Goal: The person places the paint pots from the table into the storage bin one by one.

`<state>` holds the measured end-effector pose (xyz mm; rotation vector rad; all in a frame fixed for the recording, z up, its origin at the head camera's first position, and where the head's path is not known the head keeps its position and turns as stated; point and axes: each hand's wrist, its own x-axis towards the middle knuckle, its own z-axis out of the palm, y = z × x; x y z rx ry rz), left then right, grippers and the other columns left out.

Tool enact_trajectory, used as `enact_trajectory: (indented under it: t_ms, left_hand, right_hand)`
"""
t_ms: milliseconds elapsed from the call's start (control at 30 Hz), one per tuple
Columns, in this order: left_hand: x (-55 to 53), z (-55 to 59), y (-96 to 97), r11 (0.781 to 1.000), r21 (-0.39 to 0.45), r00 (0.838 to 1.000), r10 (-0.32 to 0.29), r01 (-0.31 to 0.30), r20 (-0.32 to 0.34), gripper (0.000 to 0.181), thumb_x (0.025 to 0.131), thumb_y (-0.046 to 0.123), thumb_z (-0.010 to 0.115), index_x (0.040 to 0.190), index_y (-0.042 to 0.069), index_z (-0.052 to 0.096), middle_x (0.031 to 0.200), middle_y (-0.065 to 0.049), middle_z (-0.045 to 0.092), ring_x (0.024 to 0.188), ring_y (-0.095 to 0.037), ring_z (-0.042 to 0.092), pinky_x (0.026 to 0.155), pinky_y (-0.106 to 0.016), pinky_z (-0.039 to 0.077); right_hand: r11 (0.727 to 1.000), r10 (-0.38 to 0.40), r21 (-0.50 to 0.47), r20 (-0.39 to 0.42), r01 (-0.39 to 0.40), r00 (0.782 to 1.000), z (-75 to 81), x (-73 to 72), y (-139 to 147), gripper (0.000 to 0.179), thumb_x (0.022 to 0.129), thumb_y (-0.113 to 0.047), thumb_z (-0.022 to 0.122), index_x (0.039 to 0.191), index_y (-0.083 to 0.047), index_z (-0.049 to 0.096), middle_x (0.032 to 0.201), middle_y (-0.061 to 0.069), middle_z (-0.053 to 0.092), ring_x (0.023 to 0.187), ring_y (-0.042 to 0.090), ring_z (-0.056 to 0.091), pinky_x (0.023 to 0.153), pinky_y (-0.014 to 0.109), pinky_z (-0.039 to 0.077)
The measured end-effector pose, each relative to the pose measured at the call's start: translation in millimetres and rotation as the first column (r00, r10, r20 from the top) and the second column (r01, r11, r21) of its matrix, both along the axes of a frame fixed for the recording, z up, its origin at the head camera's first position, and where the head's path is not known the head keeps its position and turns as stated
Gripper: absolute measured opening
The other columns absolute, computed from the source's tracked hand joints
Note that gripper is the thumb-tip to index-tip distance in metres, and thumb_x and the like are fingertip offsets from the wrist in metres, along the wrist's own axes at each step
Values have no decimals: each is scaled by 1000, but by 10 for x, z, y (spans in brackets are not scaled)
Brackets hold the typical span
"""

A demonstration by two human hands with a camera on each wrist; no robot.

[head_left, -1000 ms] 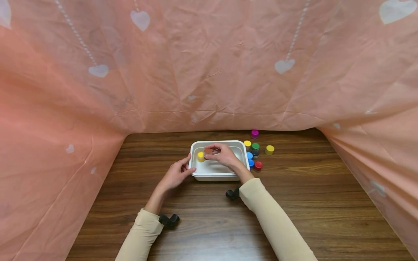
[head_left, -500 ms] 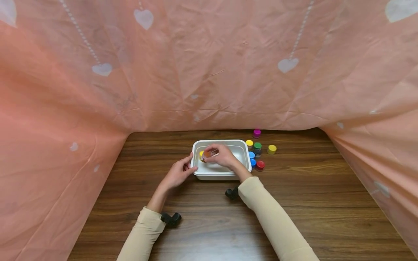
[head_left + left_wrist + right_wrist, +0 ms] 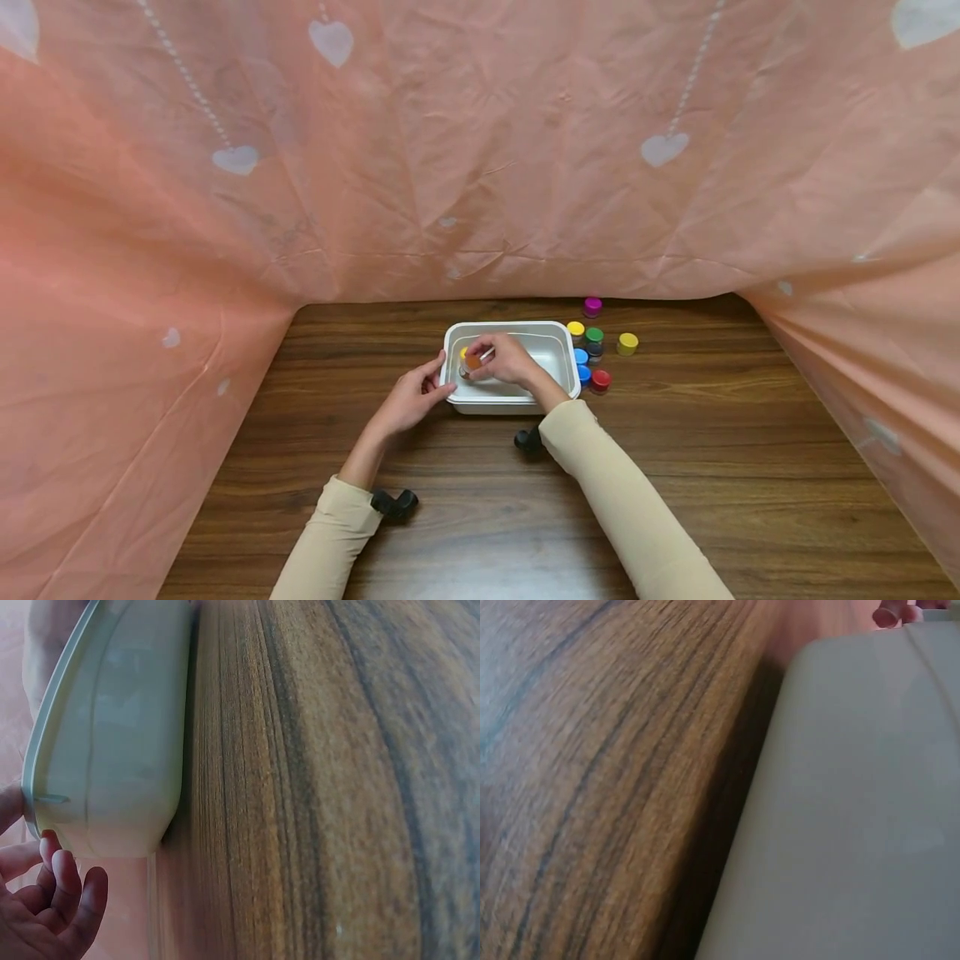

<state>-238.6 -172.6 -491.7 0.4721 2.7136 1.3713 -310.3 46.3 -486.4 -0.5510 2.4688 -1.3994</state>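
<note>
A white plastic tray (image 3: 517, 408) stands on the wooden table; its outer wall (image 3: 135, 742) fills much of both wrist views. My left hand (image 3: 408, 402) grips its front-left corner, thumb at the front rim and fingers by the left side. In the left wrist view, several fingers of the left hand (image 3: 56, 900) are curled beside the wall. Inside the tray, toward its left end, my right hand (image 3: 510, 360) pinches a small jar with an orange-brown lid (image 3: 472, 362). Just behind that jar is a yellow-lidded jar (image 3: 463, 352), mostly hidden.
To the tray's right stand several small jars: yellow (image 3: 575, 328), green (image 3: 594, 335), light blue (image 3: 581, 357), blue (image 3: 583, 374) and red (image 3: 601, 381). Farther off are a magenta one (image 3: 592, 306) and a dull yellow one (image 3: 627, 342). A pink curtain (image 3: 480, 208) surrounds the table.
My right hand has shifted the orange-brown-lidded jar slightly left and down in the tray, now partly covering the yellow-lidded jar. The left hand keeps its grip. The head view has shifted slightly.
</note>
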Motion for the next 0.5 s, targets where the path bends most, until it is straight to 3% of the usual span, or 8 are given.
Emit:
enact_trajectory:
  t_ms: [267,500]
  left_hand:
    - [2,1,24,1000,9,1000,-1,1,4,64,99,18,71,154,-2,45,88,-6,57,78,-14,51,66,-20,43]
    - [9,-4,22,1000,11,999,18,-19,30,64,100,18,71,155,0,44,89,-6,55,81,-16,51,68,-20,43]
  right_hand:
    - [997,-7,78,-28,9,1000,-34,-15,4,34,77,-4,90,108,-3,76,109,13,73,98,25,69,89,33,59]
    - [991,6,137,-96,7,995,-54,-27,-28,33,75,-5,91,105,-5,78,101,10,74,90,19,66,83,28,57]
